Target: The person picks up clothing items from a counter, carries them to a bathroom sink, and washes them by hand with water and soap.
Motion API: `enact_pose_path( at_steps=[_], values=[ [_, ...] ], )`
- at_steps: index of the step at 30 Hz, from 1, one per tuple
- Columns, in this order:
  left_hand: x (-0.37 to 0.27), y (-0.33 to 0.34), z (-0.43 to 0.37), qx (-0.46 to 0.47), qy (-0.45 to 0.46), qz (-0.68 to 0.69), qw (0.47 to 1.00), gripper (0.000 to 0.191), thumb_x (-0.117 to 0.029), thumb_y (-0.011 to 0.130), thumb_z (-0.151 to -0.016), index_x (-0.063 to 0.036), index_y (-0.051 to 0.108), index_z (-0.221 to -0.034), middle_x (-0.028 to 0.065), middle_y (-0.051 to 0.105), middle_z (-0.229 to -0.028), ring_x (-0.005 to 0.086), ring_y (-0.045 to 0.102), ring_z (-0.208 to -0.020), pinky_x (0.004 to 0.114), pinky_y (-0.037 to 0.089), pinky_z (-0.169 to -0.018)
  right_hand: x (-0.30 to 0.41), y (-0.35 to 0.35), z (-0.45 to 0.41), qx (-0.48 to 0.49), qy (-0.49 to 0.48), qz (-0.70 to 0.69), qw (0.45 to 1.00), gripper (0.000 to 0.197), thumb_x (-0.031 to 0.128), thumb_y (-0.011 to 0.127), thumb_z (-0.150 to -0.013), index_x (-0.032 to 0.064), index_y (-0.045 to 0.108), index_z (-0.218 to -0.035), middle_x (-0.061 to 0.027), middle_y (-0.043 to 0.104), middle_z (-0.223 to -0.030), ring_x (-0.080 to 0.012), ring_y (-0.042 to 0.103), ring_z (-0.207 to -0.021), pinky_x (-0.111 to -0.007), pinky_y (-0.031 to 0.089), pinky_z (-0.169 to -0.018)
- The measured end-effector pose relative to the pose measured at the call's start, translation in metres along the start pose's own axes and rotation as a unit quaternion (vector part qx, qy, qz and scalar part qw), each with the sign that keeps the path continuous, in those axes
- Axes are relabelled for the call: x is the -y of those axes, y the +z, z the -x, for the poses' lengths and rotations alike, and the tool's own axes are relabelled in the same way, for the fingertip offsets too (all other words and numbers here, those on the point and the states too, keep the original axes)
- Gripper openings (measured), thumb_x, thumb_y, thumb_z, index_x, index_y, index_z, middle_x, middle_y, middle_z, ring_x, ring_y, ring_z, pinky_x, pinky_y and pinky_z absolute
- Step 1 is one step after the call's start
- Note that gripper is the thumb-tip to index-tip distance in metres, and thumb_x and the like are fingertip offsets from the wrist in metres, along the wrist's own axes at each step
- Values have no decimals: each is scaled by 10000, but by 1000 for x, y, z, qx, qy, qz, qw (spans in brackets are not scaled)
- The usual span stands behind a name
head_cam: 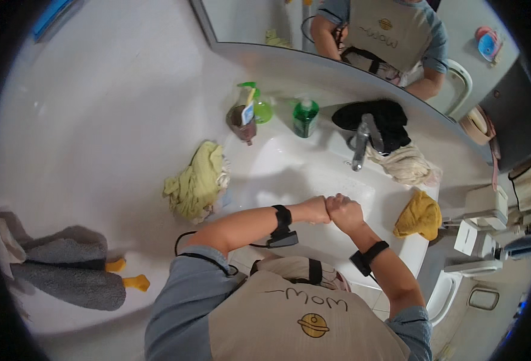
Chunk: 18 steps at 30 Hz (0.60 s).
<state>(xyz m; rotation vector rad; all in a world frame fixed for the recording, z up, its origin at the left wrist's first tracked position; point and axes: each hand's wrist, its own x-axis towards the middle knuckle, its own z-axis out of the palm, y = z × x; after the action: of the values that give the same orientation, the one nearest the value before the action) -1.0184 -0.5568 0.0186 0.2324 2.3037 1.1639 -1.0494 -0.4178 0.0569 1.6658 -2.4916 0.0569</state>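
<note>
My left hand [314, 210] and my right hand [345, 213] are closed into fists and meet knuckle to knuckle over the white washbasin [265, 180]. No object shows between them, though the insides of both fists are hidden. Behind my hands stands a chrome faucet [361, 142], wet at its spout. A mustard cloth [419, 216] lies on the basin's right rim, closest to my right hand. On the left rim sits a heap with a yellow-green garment [197, 180] on top.
Along the back ledge stand a cup with a toothpaste tube [241, 124], a green pump bottle [263, 110] and a green liquid bottle [305, 118]. Black cloth [378, 119] and cream cloth [405, 164] lie around the faucet. A mirror [265, 22] hangs above; grey towels [71, 280] hang left.
</note>
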Motion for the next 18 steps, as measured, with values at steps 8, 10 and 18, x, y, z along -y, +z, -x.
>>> enact_pose_path(
  at_steps=[8,10,18],
  values=[
    [-12,5,11,-56,-25,-211,976,148,-116,534,-657,7,615,-672,197,610,-716,333,607,-677,406,484,-598,6,35,11,127,186,-166,960,132,84,524,-626,6,569,-722,-139,580,-653,-288,581,-574,-345,480,-467],
    [-15,4,9,-33,63,-297,952,139,-121,542,-659,-12,626,-682,173,613,-692,311,612,-642,411,487,-576,-4,49,20,157,-22,-233,959,120,79,549,-604,-25,555,-665,-134,581,-627,-266,559,-504,-333,457,-448],
    [-31,-9,-16,-2,126,-389,913,253,-190,566,-670,-67,521,-887,133,612,-762,304,608,-661,408,477,-575,1,6,57,176,433,-541,699,308,257,590,-602,-42,515,-606,-176,582,-616,-328,538,-566,-352,458,-578]
  ],
)
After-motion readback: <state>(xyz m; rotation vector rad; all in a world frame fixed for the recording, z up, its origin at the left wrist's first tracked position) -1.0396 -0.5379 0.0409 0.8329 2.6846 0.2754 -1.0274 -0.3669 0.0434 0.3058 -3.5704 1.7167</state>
